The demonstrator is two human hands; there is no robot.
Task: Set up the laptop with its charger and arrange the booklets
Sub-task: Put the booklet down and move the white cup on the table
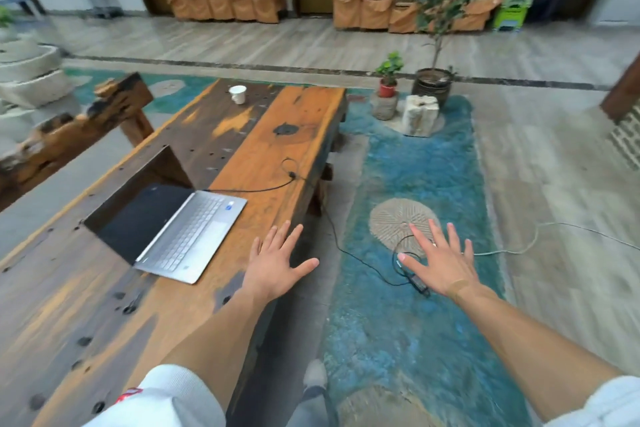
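A silver laptop (188,234) lies open on the long wooden table (270,135), its dark screen tilted back to the left. A black charger cable (266,188) runs from its far edge across the table, over the right edge and down to the floor. The black charger brick (417,282) lies on the blue floor beside a cable loop. My left hand (277,262) hovers flat with spread fingers over the table's right edge, just right of the laptop. My right hand (438,262) is spread open above the floor, over the charger brick. No booklets are in sight.
A white cup (238,94) stands at the table's far end. A wooden bench (79,130) runs along the left. Potted plants (433,80) and a pale stone (419,114) stand on the floor beyond the table. A white cable (519,246) trails off to the right.
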